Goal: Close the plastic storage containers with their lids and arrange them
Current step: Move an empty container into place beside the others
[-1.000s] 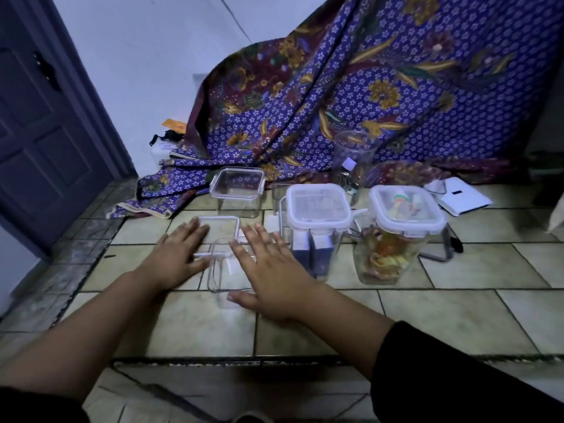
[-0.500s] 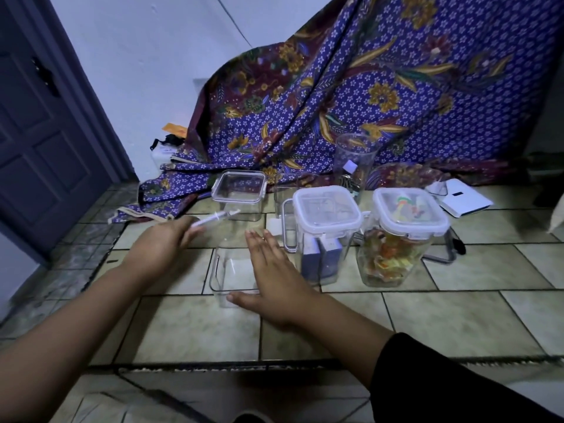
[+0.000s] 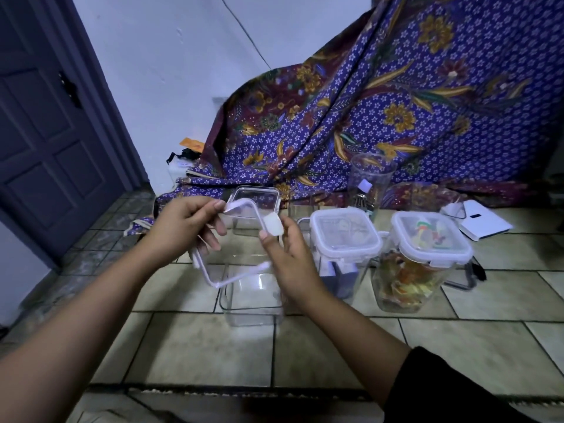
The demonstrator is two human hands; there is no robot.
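A clear lid (image 3: pixel 235 242) with white clips is held tilted in the air by both hands. My left hand (image 3: pixel 186 227) pinches its far-left edge; my right hand (image 3: pixel 287 257) holds its right side at a clip. Directly under it an empty clear container (image 3: pixel 251 296) stands open on the tiled floor. Behind the lid a small clear box (image 3: pixel 254 196) stands with its lid on. To the right are two lidded containers: one (image 3: pixel 345 242) with dark items, one (image 3: pixel 427 248) with colourful items.
A tall clear cup (image 3: pixel 370 178) stands at the back against a purple patterned cloth (image 3: pixel 396 102). A white box (image 3: pixel 483 224) lies at the far right. A dark door (image 3: pixel 45 117) is at the left. A floor ledge (image 3: pixel 274 389) runs along the front.
My left hand picked the lid up from the floor and raised it. My right hand left the open container and took the lid's right side.
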